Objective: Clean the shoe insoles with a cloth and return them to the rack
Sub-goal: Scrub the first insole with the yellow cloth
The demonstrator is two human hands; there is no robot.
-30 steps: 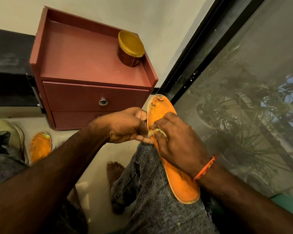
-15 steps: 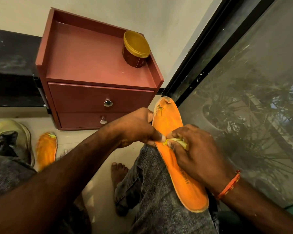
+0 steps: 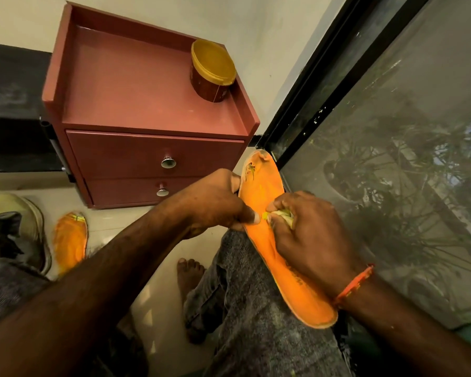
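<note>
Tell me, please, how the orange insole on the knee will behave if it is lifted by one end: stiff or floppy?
The insole looks thin, and its toe edge is torn and curled, so it would probably bend and droop. It likely weighs little. The left hand grips its edge while the right hand rubs with the cloth, which suggests it shifts easily.

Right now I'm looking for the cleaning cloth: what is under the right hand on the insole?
A yellowish cloth shows bunched under the right hand, pressed on the orange insole. The hand covers most of the cloth and the insole's middle.
</note>
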